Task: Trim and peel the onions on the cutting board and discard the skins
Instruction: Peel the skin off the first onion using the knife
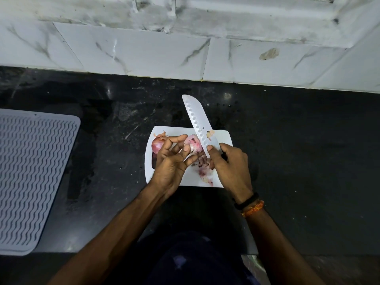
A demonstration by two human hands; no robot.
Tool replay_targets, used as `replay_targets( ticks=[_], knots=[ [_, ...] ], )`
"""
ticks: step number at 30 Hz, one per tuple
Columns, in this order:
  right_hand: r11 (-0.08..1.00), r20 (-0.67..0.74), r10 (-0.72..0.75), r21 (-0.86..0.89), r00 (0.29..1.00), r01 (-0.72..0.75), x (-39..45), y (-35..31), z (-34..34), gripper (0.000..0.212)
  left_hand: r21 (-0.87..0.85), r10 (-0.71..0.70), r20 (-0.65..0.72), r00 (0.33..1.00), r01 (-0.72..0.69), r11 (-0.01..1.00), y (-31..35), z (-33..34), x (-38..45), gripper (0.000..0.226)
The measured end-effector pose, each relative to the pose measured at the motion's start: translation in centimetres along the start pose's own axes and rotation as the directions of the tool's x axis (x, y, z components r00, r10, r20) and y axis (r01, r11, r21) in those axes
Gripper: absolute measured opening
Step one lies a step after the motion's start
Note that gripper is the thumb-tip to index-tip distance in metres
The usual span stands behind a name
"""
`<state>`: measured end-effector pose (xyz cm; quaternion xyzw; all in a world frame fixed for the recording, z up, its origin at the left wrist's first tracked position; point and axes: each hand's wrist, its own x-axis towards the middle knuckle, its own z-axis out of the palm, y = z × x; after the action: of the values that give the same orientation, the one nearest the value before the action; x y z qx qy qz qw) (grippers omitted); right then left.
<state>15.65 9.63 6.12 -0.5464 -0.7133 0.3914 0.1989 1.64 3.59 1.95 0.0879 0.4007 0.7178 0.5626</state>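
Observation:
A small white cutting board lies on the dark counter. My left hand holds a partly peeled pink onion above the board between thumb and fingers. My right hand grips the handle of a white knife, its blade resting against the onion's right side and pointing away from me. A second onion, still in its red skin, sits at the board's left edge, partly hidden by my left fingers. Loose pink skins lie on the board under my hands.
A grey ribbed drying mat covers the counter at the left. The black stone counter runs to a white marbled tile wall behind. A scrap of peel sticks to the blade.

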Motion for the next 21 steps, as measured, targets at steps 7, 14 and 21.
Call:
replay_targets(
  ticks=[7,14,21],
  knots=[
    [0.998,-0.018,-0.008,-0.055,1.0,0.006,0.1,-0.3,0.3,0.037,0.064,-0.012,-0.011,1.0,0.013,0.998,0.4,0.0,-0.1,0.035],
    [0.979,-0.067,-0.083,-0.19,0.994,0.069,1.2,-0.2,0.3,0.048,0.065,-0.07,0.0,0.998,0.07,0.995,0.6,-0.1,-0.3,0.046],
    [0.971,-0.055,-0.114,-0.218,0.992,0.1,2.0,0.3,-0.1,0.047,0.026,-0.109,-0.011,0.994,0.109,0.994,0.6,-0.3,-0.1,0.037]
  ],
)
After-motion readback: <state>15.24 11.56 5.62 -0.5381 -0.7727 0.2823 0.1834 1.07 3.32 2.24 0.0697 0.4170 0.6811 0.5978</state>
